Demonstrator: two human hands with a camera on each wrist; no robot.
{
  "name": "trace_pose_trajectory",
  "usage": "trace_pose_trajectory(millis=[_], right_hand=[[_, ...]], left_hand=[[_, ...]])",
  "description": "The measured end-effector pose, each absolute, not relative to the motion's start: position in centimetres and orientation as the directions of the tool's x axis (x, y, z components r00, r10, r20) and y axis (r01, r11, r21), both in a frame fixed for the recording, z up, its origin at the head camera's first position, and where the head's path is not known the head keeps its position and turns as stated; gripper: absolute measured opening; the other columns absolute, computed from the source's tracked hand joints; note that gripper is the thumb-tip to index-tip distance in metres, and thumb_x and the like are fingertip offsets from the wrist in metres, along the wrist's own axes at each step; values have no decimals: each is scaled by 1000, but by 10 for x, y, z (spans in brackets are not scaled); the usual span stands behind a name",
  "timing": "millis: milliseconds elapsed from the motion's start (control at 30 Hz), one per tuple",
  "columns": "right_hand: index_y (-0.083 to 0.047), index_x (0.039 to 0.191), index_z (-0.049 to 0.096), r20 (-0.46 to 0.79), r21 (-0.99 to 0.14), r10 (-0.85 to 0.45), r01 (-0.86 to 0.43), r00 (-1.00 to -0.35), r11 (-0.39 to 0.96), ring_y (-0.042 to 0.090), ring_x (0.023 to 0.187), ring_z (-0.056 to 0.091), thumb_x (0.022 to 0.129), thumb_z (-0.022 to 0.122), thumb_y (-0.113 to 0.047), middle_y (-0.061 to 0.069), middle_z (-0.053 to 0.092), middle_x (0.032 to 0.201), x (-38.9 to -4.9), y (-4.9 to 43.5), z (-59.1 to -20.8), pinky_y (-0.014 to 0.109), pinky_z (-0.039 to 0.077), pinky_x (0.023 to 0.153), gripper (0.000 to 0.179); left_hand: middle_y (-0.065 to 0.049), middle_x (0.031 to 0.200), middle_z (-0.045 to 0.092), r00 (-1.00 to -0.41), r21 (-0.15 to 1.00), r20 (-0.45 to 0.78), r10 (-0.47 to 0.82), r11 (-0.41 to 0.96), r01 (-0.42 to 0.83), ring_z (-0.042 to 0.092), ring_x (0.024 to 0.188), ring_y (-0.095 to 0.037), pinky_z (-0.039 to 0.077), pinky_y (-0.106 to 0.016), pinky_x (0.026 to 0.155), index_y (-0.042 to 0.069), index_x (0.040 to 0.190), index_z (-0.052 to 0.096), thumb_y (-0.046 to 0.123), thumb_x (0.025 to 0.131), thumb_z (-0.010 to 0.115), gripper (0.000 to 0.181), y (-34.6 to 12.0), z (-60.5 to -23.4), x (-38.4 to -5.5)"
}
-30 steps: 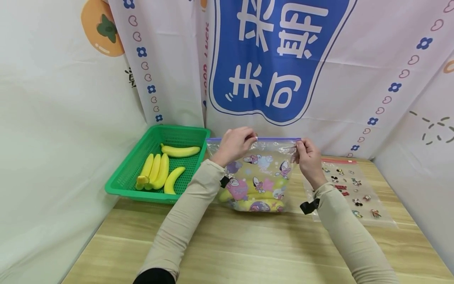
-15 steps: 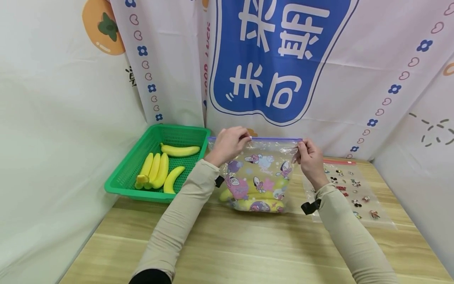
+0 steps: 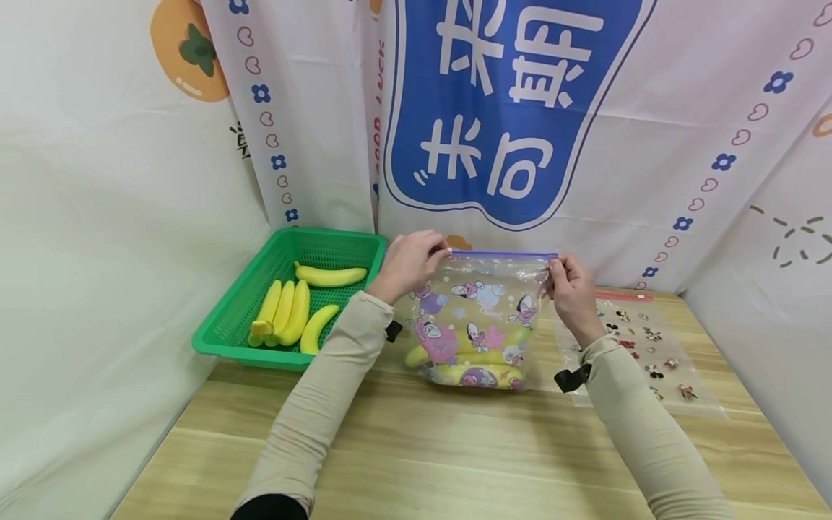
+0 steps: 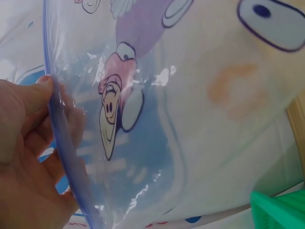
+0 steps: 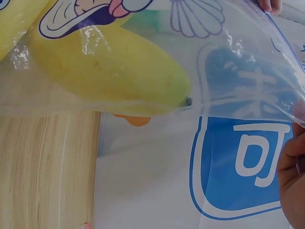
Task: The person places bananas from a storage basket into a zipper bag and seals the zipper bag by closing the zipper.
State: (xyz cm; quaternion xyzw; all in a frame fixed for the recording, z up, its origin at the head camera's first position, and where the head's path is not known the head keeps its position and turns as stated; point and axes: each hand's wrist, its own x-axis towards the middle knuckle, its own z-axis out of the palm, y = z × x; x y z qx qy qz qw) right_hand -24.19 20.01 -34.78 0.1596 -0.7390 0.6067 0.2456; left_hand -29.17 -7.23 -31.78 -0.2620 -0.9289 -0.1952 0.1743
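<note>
Purple zip (image 3: 500,253) tops the bag (image 3: 481,321) of bananas (image 3: 448,374). The left hand (image 3: 409,266) pinches it at eleven o'clock, the right hand (image 3: 575,292) at two.

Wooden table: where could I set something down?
Bare table lies between the left sleeve and right sleeve, in front of the printed bag. A smaller patch lies before the green basket. The back is crowded: green basket, printed bag, flat clear bag.

Clear bag (image 3: 477,310) covered in pink and purple cartoon prints, with a purply-blue zip (image 3: 503,254), and the bananas (image 3: 331,276) are bright yellow. Basket (image 3: 253,352) is solid green, sleeves (image 3: 318,404) are beige, table (image 3: 455,455) is pale wood grain, and the backdrop (image 3: 637,152) is white with a big blue patch (image 3: 494,123).
</note>
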Motion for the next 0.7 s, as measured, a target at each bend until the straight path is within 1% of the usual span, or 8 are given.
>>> trace_pose_trajectory(millis=[167,367,533,700], right_hand=[[18,87,47,553,-822,73,-529,-830,213,13,48,46,100,42,-2,14,49,61,-242,200,-348,17,37,43,24],[18,87,47,557,-819,70,-533,-828,211,22,47,49,99,41,0,20,50,63,-242,202,-348,19,38,42,23],[17,90,49,549,-821,69,-522,-833,233,24,48,50,100,42,-3,20,49,64,-242,204,-348,18,38,42,24],[17,89,48,545,-824,67,-518,-836,230,21,48,50,100,42,-3,19,50,64,-241,204,-348,18,38,42,24]], left_hand=[[5,94,64,-802,280,426,418,782,557,58,83,-12,42,-36,84,18,98,68,30,95,58,16,-76,-318,-292],[4,91,64,-798,285,445,407,780,557,58,81,-13,42,-36,80,17,97,69,28,95,58,16,-84,-320,-293],[4,92,64,-803,295,440,401,780,552,58,82,-13,43,-37,82,16,97,68,28,95,58,15,-90,-320,-292],[3,93,64,-813,302,425,399,784,542,59,82,-14,43,-37,83,16,98,68,28,95,59,16,-93,-320,-292]])
